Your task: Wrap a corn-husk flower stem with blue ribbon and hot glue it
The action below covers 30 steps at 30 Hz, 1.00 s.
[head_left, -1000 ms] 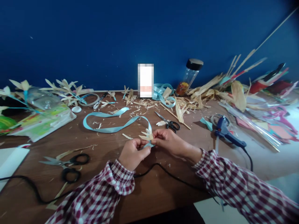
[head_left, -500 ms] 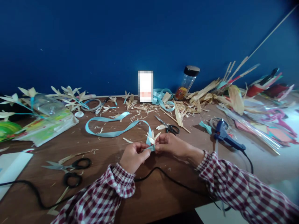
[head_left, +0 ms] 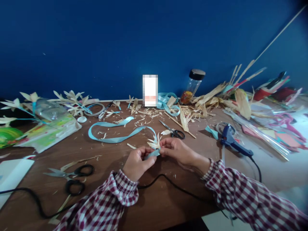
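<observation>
Left hand [head_left: 136, 163] pinches ribbon [head_left: 117, 140], right hand [head_left: 179, 150] the flower [head_left: 154, 142] low down, probably keeping both snug; slack trails toward ten o'clock.

Craft worktable set against a deep-blue wall [head_left: 96, 41], crowded with scraps, ribbon and cutting tools.
Dried, husk-like scraps [head_left: 149, 113] litter the brown tabletop [head_left: 108, 175] beyond both hands, and a light-blue ribbon [head_left: 116, 139] curls just past the left hand [head_left: 137, 163]. Open scissors [head_left: 68, 175] lie to the left of that hand; pale petalled flowers [head_left: 74, 97] with blue stems stand farther beyond. A second pair of scissors [head_left: 172, 130] sits just past the right hand [head_left: 179, 152], with a blue glue gun [head_left: 231, 141] to that hand's right, near coloured paper [head_left: 286, 137]. Whether this is a home or a workshop cannot be told.
</observation>
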Motion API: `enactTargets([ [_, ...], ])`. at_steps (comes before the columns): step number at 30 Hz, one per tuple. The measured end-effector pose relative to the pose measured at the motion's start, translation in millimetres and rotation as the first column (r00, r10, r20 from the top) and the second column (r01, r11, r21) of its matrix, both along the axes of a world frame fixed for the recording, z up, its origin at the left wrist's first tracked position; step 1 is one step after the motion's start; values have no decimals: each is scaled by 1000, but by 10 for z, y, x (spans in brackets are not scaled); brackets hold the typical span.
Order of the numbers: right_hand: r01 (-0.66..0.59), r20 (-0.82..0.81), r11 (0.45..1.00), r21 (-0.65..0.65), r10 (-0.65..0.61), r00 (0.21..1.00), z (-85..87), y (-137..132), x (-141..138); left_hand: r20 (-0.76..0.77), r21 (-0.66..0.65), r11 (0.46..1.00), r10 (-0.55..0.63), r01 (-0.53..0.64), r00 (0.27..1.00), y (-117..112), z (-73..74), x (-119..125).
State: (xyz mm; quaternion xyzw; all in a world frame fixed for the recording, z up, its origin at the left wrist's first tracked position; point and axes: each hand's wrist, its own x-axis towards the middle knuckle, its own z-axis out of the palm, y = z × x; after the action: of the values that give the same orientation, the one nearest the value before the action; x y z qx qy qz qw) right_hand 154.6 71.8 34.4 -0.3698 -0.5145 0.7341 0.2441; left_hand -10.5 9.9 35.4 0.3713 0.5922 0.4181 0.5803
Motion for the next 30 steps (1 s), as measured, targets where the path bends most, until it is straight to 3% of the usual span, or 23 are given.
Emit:
enactTargets([
  [7,-48,-39,998,-47,46,998,5,-9,47,-67,81,996,-28,34,997,-20,-27,-17],
  [13,8,-60,999,31,-6,998,134,-147,69,42,139,989,-62,56,997,-74,-59,36],
  [18,46,-116,999,14,-44,992,194,-224,117,171,104,994,-49,31,984,-108,-28,114],
  [24,23,-125,997,68,-14,992,184,-288,207,86,117,993,-43,33,995,-171,78,158],
  [30,18,-122,998,62,-11,992,183,-358,313,32,110,994,-12,8,999,-195,35,217],
])
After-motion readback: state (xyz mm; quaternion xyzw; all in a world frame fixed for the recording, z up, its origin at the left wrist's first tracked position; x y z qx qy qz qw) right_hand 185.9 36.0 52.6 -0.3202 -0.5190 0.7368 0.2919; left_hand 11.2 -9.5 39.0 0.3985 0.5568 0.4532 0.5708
